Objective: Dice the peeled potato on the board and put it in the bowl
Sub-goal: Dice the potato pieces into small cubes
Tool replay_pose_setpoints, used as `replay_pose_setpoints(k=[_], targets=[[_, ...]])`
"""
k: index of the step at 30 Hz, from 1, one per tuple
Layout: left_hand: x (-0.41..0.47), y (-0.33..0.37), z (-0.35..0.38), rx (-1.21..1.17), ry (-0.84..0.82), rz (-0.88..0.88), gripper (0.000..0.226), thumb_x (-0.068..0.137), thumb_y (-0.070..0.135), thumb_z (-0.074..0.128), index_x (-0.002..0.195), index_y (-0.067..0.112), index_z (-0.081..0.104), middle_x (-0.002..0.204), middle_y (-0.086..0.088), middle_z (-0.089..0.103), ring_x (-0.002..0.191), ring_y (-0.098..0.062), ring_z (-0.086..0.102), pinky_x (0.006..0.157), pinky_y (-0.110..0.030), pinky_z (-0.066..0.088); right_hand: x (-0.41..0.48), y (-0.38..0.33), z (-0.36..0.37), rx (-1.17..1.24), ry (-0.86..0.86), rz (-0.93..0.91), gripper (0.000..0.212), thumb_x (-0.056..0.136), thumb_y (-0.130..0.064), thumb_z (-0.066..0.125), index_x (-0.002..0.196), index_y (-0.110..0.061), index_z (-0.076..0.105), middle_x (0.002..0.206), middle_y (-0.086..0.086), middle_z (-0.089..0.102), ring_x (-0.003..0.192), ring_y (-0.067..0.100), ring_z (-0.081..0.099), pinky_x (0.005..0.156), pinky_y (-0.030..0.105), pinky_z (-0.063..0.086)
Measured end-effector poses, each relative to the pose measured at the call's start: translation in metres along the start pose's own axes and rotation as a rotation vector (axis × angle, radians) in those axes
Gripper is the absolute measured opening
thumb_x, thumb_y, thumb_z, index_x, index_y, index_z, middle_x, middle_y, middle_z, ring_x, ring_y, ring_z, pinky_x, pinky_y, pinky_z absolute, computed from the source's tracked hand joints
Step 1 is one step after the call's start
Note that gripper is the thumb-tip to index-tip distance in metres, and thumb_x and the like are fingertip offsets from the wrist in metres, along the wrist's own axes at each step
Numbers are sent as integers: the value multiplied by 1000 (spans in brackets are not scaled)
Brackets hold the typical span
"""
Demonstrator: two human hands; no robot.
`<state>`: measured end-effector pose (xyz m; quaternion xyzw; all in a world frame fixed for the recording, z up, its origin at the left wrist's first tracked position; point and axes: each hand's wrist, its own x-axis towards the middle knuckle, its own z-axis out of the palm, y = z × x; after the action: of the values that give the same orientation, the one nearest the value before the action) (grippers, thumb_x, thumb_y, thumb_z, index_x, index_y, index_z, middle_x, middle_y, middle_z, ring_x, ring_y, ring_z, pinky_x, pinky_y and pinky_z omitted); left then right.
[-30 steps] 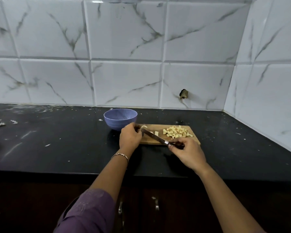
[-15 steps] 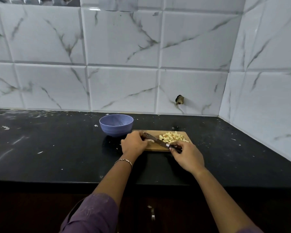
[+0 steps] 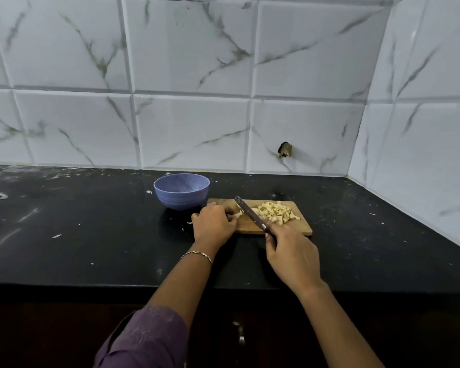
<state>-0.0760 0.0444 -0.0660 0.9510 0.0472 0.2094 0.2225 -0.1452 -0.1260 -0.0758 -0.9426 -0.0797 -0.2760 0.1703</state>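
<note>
Left hand (image 3: 214,224) covers the board's (image 3: 298,227) left end & most of the potato piece (image 3: 238,214) it pinches; only a pale sliver shows past the fingers (image 3: 230,217). Knife (image 3: 247,211) handle is nearly all buried in the right hand (image 3: 290,254) at the board's near edge. Bowl (image 3: 181,197), just left of the board: near wall blocks its bottom, can't tell what's inside. White flecks (image 3: 56,236) on the surface (image 3: 91,208) well left of the board are too small to ID. Dark lump (image 3: 285,150) on the wall (image 3: 197,128) behind the board: unclear what it is. Purple sleeve (image 3: 144,341), well nearer than the board, is cut off by the bottom edge.
</note>
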Motion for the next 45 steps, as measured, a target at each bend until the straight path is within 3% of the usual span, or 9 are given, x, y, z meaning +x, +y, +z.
replay_pose_setpoints(k=[5,13,16,22,30,36,40,45], targets=[[2,1,4,55,22,51,24,92,45,57,109,34,71,110,4,64,111,-19,56,95,-43,37,-3,-6,-1,-47,-13,-25,40,102,-34,48,142,-38,47,110,-14,61,87,4,60,62,18,36],[4,-1,3,29,-25,26,25,95,32,54,115,33,70,122,-2,61,119,-24,52,99,-45,37,-5,-7,-2,-80,17,-37,40,103,-35,44,143,-41,45,92,-13,52,70,5,52,54,18,35],[6,-2,3,9,-45,23,26,95,30,54,116,35,69,124,0,61,120,-23,51,100,-47,36,-6,-7,-2,-69,5,-52,40,103,-36,44,143,-41,46,94,-13,54,75,5,55,59,20,43],[7,-2,2,-5,-58,24,28,94,28,54,118,35,67,123,1,62,120,-23,51,101,-48,35,-3,-8,-2,-60,-32,-70,37,100,-34,49,137,-39,52,115,-17,62,94,3,61,68,17,43],[7,-3,2,-20,-51,21,25,94,28,55,113,34,69,120,2,64,118,-21,53,99,-46,35,-3,-12,4,-103,-28,-83,34,101,-26,50,132,-36,56,102,-12,60,81,7,59,65,21,45],[5,-2,5,-128,-13,80,12,92,37,62,101,38,70,102,16,70,105,-7,59,93,-38,27,-8,-10,3,-91,53,2,39,101,-28,50,139,-37,51,92,-11,56,67,7,52,54,20,39],[1,-3,0,-208,-10,52,13,89,33,65,101,34,62,97,14,70,105,-9,60,99,-39,29,-12,-10,1,-1,49,1,40,102,-34,45,142,-39,47,99,-12,59,77,5,55,62,21,41],[2,-3,1,-261,9,39,24,84,28,67,102,32,50,91,14,71,103,-9,61,95,-37,29,-12,-11,-2,13,2,-16,40,102,-35,44,142,-40,47,107,-13,65,93,5,61,73,23,47]])
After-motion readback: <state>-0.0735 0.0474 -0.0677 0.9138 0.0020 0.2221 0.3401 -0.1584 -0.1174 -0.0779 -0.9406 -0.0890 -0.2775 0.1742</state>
